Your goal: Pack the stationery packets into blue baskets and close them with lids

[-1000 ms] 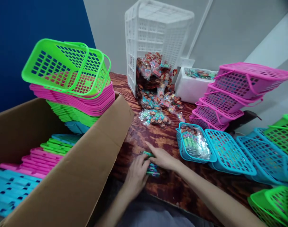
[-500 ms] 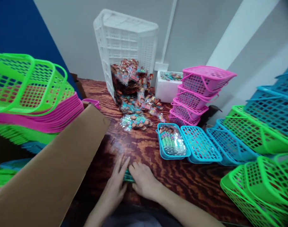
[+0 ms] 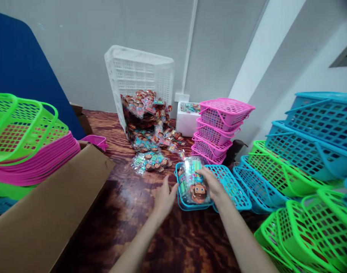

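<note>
My right hand (image 3: 213,184) grips the right edge of a clear plastic packet (image 3: 196,185) printed with a brown-haired cartoon figure. The packet lies over the open blue basket (image 3: 187,207), which holds other packets partly hidden beneath it. Close to the basket's left rim is my left hand (image 3: 165,197), thumb and fingers apart, with nothing in it. Joined to the basket on its right is the open lattice lid (image 3: 232,187). Beyond the basket, a pile of similar packets (image 3: 150,161) spreads over the dark wood-grain table (image 3: 128,227).
A white crate (image 3: 139,72) tipped on its side spills packets at the back, beside a white box (image 3: 187,123). Pink baskets (image 3: 219,125) are stacked behind the blue one. Blue and green baskets (image 3: 278,167) crowd the right. A cardboard box (image 3: 56,201) with nested baskets stands left.
Both hands have moved right and forward, from the table's near edge to the blue basket. My right hand now holds a packet over it. The view has shifted to the right.
</note>
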Tool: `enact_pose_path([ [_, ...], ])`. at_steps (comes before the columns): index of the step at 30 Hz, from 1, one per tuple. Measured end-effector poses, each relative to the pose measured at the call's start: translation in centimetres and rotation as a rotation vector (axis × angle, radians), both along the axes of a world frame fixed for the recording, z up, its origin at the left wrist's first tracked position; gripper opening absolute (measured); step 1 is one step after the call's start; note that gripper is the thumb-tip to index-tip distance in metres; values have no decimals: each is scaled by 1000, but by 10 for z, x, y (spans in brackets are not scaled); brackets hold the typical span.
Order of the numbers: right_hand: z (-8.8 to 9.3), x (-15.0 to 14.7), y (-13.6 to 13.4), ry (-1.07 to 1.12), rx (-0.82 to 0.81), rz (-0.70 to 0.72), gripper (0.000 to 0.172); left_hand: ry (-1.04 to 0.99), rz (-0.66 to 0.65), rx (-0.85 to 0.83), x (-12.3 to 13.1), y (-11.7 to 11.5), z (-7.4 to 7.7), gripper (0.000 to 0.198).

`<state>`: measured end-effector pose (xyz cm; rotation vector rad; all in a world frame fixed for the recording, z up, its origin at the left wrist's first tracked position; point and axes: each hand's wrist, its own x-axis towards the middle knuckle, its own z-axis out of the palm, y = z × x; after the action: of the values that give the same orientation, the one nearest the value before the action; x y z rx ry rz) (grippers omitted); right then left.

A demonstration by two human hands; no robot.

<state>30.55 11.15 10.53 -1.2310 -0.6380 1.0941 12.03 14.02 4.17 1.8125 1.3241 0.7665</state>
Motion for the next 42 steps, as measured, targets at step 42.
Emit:
enact_pose_path([
  [42,-40,-32,-31,-883,-130,-174,80,-133,102,110,-13,-46,17,34],
])
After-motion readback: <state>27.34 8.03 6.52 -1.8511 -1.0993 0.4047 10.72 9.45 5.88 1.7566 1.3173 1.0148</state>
